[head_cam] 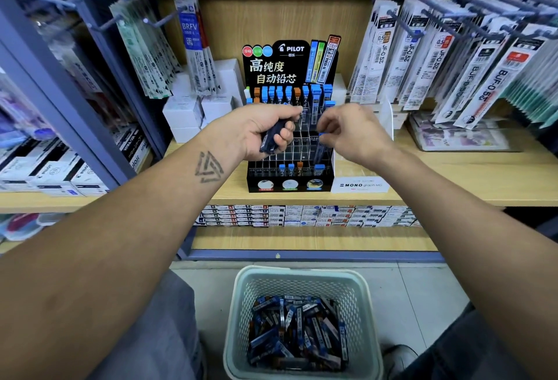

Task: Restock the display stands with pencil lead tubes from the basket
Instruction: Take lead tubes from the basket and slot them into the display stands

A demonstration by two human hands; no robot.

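Mid-restock: left hand (265, 130) grips bundle of dark lead tubes (273, 138); right hand (351, 132) pinches single blue-capped tube (320, 145) over display stand (290, 138) on shelf (453, 177). Basket (302, 322) on floor below holds many more. Next, likely: lower tube upright into vacant slot.

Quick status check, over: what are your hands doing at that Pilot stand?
Left hand grips spare lead tubes. Right hand pinches one blue-capped tube over the display stand. Basket on floor, well stocked. Nothing blocking.

Glossy black plastic display stand (290, 180) with clear dividers on a matt pale woodgrain shelf (453, 180); perforated pale green plastic basket (359, 295) holds shiny dark-blue plastic lead tubes (297, 331).
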